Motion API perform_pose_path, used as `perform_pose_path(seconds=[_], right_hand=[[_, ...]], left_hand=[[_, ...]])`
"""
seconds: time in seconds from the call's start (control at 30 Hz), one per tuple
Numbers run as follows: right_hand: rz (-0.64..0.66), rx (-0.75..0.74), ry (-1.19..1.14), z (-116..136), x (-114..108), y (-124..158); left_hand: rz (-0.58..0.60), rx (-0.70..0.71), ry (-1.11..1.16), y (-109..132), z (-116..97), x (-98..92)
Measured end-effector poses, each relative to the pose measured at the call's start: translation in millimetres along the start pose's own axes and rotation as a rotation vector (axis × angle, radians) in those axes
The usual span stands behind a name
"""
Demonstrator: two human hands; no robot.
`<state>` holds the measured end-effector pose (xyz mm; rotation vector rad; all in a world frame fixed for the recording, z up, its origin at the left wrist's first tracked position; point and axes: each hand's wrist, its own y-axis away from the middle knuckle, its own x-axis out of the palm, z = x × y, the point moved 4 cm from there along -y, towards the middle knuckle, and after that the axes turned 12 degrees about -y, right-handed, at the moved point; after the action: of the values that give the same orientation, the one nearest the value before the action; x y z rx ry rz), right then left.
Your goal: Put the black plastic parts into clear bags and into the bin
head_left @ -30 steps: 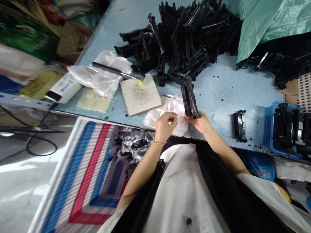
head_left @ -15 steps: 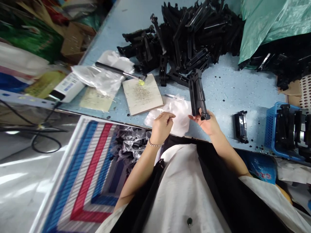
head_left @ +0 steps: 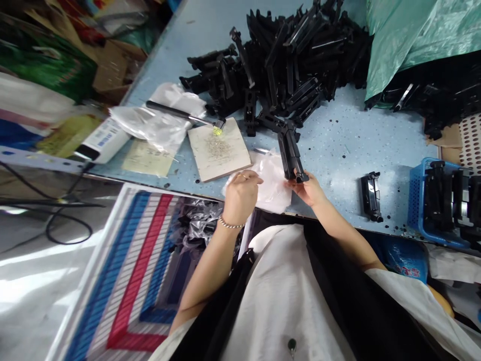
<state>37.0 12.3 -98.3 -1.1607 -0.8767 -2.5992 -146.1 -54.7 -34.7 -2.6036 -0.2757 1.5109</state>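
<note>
Right hand pinched a black plastic part above the table

The part tilted up, its far end reaching a heap of similar black parts. The left hand, fingers curled, lay over white plastic film just beside the right; whether it pinched anything could not be told.

No legible text in view, small blue print on a white plastic bottle — too small to read, blue characters on a blue plastic bag — too blurred to make out
</note>
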Motion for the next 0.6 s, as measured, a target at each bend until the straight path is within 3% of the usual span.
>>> perform_pose_path(seconds=[0.07, 0.17, 0.3, 0.37, 0.43, 0.53, 0.6], right_hand=[[-0.021, -0.022, -0.003, 4, -2, 2], [0.039, 0.007, -0.016, 15, -1, 23], [0.09, 0.399, 0.046, 15, -16, 78], [0.023, 0.59, 0.09, 6, -30, 99], [-0.07, 0.683, 0.091, -4, -39, 104], [-0.134, 0.659, 0.085, -17, -37, 85], [-0.089, 0.507, 0.187, -20, -28, 67]], left_hand=[[0.037, 0.071, -0.148, -1, 0, -10.3], [0.07, 0.091, -0.171, -5, 1, -7.4], [0.048, 0.043, -0.042, -9, 8, 6.7], [0.057, 0.048, 0.016, -5, 9, 9.7], [0.068, 0.082, 0.045, 4, 4, 9.0], [0.075, 0.247, 0.082, 24, -20, 7.1], [0.094, 0.399, 0.142, 40, -43, 9.4]])
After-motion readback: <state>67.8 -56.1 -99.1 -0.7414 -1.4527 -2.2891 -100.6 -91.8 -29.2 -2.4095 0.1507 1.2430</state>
